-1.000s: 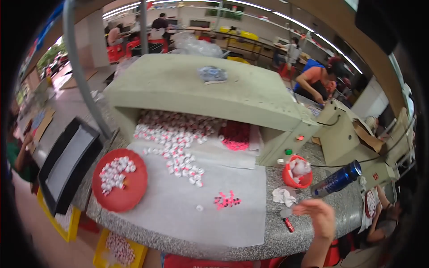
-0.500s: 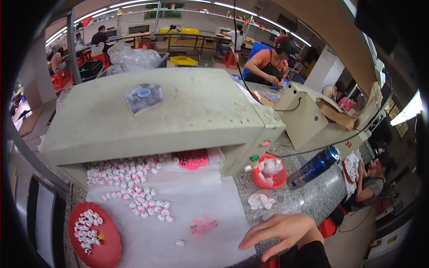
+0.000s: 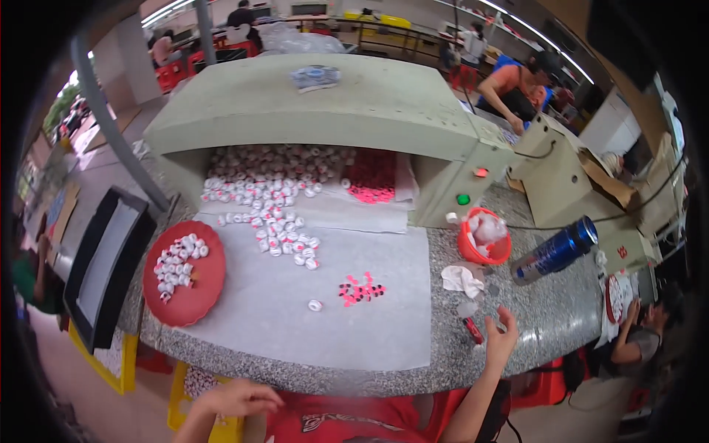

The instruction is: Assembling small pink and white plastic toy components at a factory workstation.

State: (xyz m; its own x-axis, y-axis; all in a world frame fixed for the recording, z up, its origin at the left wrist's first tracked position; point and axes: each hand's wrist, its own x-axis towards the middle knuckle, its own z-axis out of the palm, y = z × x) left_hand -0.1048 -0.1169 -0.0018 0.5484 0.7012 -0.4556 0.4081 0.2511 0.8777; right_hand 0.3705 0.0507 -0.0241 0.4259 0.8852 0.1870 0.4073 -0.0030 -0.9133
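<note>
My left hand (image 3: pixel 240 399) hovers just off the table's front edge, fingers stretched out, holding nothing. To the right, my right hand (image 3: pixel 502 337) is raised over the stone tabletop, thumb and fingers apart. Beside it lies a small red and black object (image 3: pixel 473 330), its kind unclear. White paper (image 3: pixel 258 325) bears a scatter of small pink and black pieces (image 3: pixel 362 289) and a single white ring-shaped piece (image 3: pixel 314 305). Many similar white pieces with pink marks (image 3: pixel 284 242) spread out from the box's opening. More of them (image 3: pixel 177 267) sit in a red plate (image 3: pixel 207 295) at the left.
A pale green metal box (image 3: pixel 310 111) stands at the back, pink pieces (image 3: pixel 373 184) inside. Right of the paper are a crumpled tissue (image 3: pixel 463 280), a red basket (image 3: pixel 484 249) and a blue bottle (image 3: pixel 555 249). A black tray (image 3: pixel 96 288) flanks the table. Other people sit nearby.
The view has swung left and down, so the tabletop's front edge now shows. My left hand has come into view. My right hand has turned upward, fingers apart.
</note>
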